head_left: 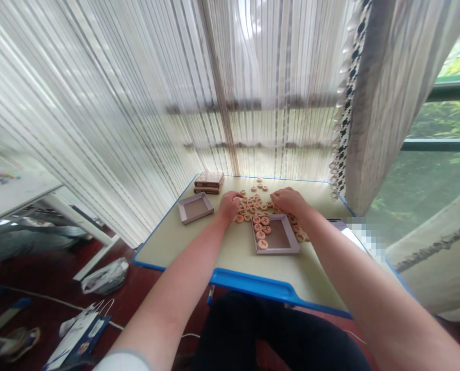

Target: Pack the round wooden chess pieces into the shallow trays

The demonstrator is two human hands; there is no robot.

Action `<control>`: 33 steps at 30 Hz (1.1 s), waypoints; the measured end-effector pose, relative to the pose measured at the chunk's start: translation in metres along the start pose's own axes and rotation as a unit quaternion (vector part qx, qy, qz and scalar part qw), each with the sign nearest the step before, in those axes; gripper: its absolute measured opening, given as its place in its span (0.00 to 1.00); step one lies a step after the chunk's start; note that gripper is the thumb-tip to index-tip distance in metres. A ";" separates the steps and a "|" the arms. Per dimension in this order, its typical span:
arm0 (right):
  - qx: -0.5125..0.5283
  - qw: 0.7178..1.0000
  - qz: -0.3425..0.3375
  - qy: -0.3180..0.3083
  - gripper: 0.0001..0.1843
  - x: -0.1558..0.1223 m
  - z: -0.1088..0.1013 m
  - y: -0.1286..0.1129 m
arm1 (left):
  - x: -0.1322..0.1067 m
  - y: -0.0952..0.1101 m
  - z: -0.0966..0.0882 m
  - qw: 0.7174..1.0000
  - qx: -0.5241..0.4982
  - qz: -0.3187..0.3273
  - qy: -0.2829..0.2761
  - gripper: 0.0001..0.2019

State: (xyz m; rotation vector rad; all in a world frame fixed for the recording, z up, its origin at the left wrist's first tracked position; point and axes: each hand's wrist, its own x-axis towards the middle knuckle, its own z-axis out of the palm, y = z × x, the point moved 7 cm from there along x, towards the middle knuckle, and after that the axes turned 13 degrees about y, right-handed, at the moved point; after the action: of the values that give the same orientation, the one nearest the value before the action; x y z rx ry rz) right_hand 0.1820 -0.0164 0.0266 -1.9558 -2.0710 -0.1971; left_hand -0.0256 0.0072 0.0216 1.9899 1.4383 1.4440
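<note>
Most of the view is filled by a sheer striped curtain [137,103], hung from nine o'clock round to two o'clock behind a low table [183,247] with a blue rim. The table's near edge is partly hidden by the forearms, and its corner at three o'clock is lost in a blurred patch.

Both hands are laid palm down at the middle of the table. The left hand [230,205] is curled, with its fingertips pressed into the nine o'clock edge of a pile of round wooden pieces [253,206]. The right hand [287,201] is bent over the pile's three o'clock edge, and its fingers are tucked under. Whether a piece is pinched in either hand cannot be told, since the fingertips are covered by the knuckles.

A shallow grey tray [276,251] is placed at six o'clock from the pile. About six pieces with red marks are lined up along its nine o'clock wall, and the rest of its floor is left bare. A second grey tray [196,207] is seen at nine o'clock from the left hand, with nothing in it. A brown closed box [209,182], perhaps two stacked, is set at eleven o'clock from that hand. A few loose pieces [259,183] are scattered at twelve o'clock, and their marks are too small to be read.
</note>
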 end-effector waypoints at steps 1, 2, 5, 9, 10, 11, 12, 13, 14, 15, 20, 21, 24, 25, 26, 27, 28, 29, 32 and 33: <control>-0.003 1.000 -0.002 -0.007 0.20 0.007 0.001 0.002 | 0.000 -0.001 -0.001 1.000 -0.004 -0.003 0.005 0.15; -0.003 1.000 0.001 -0.017 0.18 0.014 0.002 0.004 | 0.000 -0.001 -0.001 1.000 -0.007 -0.004 0.001 0.15; -0.026 0.999 0.016 -0.044 0.19 0.035 0.011 0.013 | 0.000 -0.003 -0.002 1.000 -0.001 -0.008 -0.002 0.14; -0.065 0.994 0.027 -0.078 0.17 0.053 0.023 0.016 | 0.001 -0.005 -0.002 1.000 0.003 -0.004 -0.009 0.14; -0.066 0.994 0.030 -0.082 0.16 0.056 0.025 0.016 | 0.001 -0.005 -0.002 1.000 0.003 -0.001 -0.008 0.14; -0.068 0.993 0.033 -0.085 0.16 0.058 0.025 0.016 | 0.001 -0.004 -0.002 1.000 0.002 0.003 -0.005 0.13; -0.071 0.993 0.037 -0.083 0.16 0.059 0.025 0.017 | 0.001 -0.004 -0.002 1.000 0.001 0.009 -0.003 0.13; -0.075 0.993 0.040 -0.078 0.18 0.061 0.025 0.018 | 0.001 -0.003 -0.002 1.000 0.000 0.015 0.000 0.13; -0.079 0.993 0.043 -0.071 0.20 0.062 0.024 0.019 | 0.001 -0.003 -0.002 1.000 0.000 0.022 0.002 0.13; -0.083 0.993 0.045 -0.064 0.21 0.063 0.023 0.021 | 0.001 -0.002 -0.002 1.000 0.000 0.027 0.003 0.13; -0.090 0.993 0.039 -0.069 0.14 0.063 0.022 0.023 | 0.001 -0.002 0.000 1.000 0.020 0.021 -0.005 0.14; -0.089 0.993 0.037 -0.070 0.13 0.063 0.022 0.022 | 0.001 -0.002 0.000 1.000 0.024 0.020 -0.006 0.14; -0.083 0.994 0.034 -0.066 0.12 0.063 0.020 0.020 | 0.000 0.000 -0.001 0.999 0.026 0.027 -0.005 0.14; -0.080 0.994 0.035 -0.063 0.12 0.063 0.020 0.019 | 0.000 0.000 -0.002 0.999 0.026 0.031 -0.004 0.14; -0.078 0.995 0.037 -0.057 0.12 0.063 0.018 0.019 | 0.000 0.001 -0.002 0.999 0.026 0.033 -0.004 0.14; -0.078 0.995 0.039 -0.049 0.13 0.063 0.015 0.018 | 0.000 0.001 -0.001 0.999 0.028 0.035 -0.006 0.14; -0.074 0.996 0.044 -0.034 0.14 0.061 0.010 0.017 | 0.000 0.000 -0.001 0.999 0.032 0.036 -0.008 0.14; -0.063 0.997 0.051 -0.011 0.16 0.058 0.003 0.016 | 0.000 0.000 0.000 0.999 0.037 0.037 -0.011 0.14; 0.008 0.995 0.069 0.077 0.19 0.035 -0.028 0.005 | -0.001 0.002 0.001 0.997 0.051 0.056 -0.016 0.14; 0.031 0.993 0.064 0.093 0.17 0.022 -0.037 0.000 | -0.002 0.004 0.001 0.996 0.055 0.069 -0.014 0.14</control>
State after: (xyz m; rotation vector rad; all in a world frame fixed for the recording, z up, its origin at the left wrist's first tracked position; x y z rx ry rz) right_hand 0.1850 -0.0065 0.0685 -1.9460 -1.8070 -0.2736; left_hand -0.0228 0.0036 0.0230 2.2058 1.4227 1.4137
